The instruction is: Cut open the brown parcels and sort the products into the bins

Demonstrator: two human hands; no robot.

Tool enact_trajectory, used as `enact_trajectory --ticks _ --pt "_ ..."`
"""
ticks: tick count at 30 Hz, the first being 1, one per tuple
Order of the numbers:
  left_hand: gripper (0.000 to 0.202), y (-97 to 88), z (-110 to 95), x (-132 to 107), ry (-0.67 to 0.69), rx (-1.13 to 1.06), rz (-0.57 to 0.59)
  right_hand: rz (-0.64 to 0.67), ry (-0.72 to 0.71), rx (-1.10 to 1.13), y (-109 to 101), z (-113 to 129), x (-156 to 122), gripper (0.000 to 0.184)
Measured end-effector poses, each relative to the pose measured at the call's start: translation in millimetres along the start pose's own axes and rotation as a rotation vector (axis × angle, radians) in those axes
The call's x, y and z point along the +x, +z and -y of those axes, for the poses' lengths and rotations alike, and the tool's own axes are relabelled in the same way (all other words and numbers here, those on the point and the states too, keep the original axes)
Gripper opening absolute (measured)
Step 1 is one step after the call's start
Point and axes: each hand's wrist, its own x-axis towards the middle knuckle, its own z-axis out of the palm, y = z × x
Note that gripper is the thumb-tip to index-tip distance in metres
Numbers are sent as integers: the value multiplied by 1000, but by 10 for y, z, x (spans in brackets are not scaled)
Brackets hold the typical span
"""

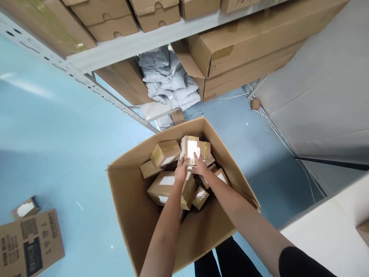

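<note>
Nearest, a black sleeve (300, 261) is covering the upper right arm and black trousers (230, 257) are showing below the large open carton (127, 204). Both forearms are crossing above its near wall. Inside, a bigger taped box (170, 188) is lying beneath the left wrist, with a small taped box (201, 197) just right of it.

Left hand (182, 169): fingers are bunching at the near left corner of the labelled box (191, 143); whether they are pinching, cannot tell. Right hand (199, 166): fingers are parting, one lying extended on the white label (192, 151); grip underneath hidden, cannot tell.

The labelled box is sitting toward the carton's far corner, among other boxes. Its long axis is running away from the person, near end facing the hands, label side facing up.

Beyond the carton, grey parcels (174, 79) are heaping beside long cartons (245, 46), below the metal shelf (138, 40).
</note>
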Motion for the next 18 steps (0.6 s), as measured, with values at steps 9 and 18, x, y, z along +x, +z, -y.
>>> enact_trajectory --ticks 9,18 --pt "71 -343 -297 -447 -57 -131 -85 -150 -113 -38 -243 308 -510 89" --pt "64 -1288 -1123 -1525 173 -226 -314 -407 -226 -64 -1284 870 -1971 93"
